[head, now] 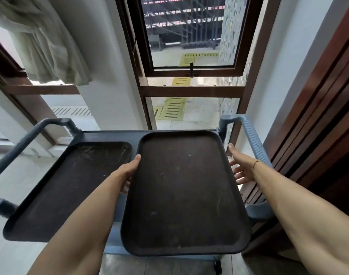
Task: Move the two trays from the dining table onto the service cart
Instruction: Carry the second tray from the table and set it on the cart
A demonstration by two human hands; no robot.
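Observation:
Two dark brown trays lie side by side on the blue-grey service cart point(102, 135). The left tray point(70, 185) rests flat on the cart's top. The right tray point(185, 191) is larger in view and overhangs the cart's near edge. My left hand point(128, 171) grips the right tray's left rim, thumb on top and fingers underneath. My right hand point(241, 165) is just off that tray's right rim, fingers spread, with nothing in it.
The cart's handles rise at the far left point(50, 124) and at the right point(251, 135). A window with a brown frame point(191, 90) stands straight ahead. A wooden door point(318, 116) is close on the right, and a curtain point(50, 46) hangs upper left.

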